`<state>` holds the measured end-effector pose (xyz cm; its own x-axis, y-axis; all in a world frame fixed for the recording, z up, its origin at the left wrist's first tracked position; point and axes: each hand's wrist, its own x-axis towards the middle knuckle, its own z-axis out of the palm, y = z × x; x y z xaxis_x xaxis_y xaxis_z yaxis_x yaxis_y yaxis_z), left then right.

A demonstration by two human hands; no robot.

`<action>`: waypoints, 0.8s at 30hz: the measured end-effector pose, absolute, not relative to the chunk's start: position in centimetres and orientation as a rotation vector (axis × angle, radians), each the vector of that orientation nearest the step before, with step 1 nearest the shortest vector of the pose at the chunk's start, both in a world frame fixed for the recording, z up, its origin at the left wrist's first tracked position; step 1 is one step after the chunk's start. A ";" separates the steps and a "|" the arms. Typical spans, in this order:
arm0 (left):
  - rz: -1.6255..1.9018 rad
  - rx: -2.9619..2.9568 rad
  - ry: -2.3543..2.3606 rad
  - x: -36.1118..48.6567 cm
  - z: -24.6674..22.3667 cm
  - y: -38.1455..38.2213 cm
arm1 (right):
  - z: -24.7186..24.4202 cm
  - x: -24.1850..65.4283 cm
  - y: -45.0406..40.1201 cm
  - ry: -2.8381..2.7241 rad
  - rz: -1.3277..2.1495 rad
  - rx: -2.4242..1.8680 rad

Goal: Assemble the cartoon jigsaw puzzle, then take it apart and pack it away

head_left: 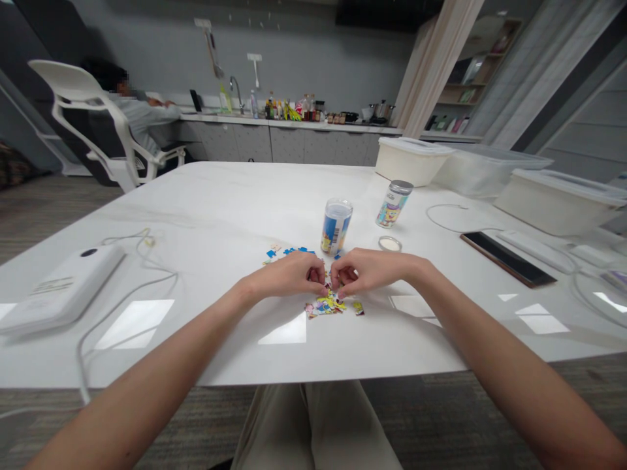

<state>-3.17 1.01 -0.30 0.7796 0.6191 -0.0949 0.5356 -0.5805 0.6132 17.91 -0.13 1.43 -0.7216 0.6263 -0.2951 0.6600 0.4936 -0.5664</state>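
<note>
My left hand [289, 274] and my right hand [365, 271] curl inward over small jigsaw pieces, their fingertips nearly meeting. Whether the fingers pinch a piece is hidden. Yellow and multicoloured jigsaw pieces [326, 305] lie just below my fingertips, and a loose row of blue-edged pieces [294, 252] lies beyond my left hand. Behind my hands, a clear cylindrical tub with a blue label [337, 226] stands upright. To its right are a cartoon-printed canister with a silver lid [394, 203] and a small round lid [390, 243].
The white table [196, 196] holds a white box with a cable [61, 287] at left, and a phone [507, 259] and lidded storage bins [561, 202] at right. A seated person [142, 114] works at the far left, before a counter with bottles [289, 111].
</note>
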 end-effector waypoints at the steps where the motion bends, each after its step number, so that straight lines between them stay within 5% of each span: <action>1: 0.170 2.323 0.862 -3.1 -0.3 0.9 | 1.4 17.6 -0.3 2.663 -1.074 1.126; 24: 0.084 2.393 0.621 -4.0 0.1 1.7 | 1.5 16.5 -1.1 2.616 -0.992 1.259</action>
<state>-4.01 1.73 0.07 0.8856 0.4542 -0.0968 0.4122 -0.6727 0.6144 16.50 -1.05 1.46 -0.6608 0.6751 -0.3279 0.7227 0.4546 -0.5206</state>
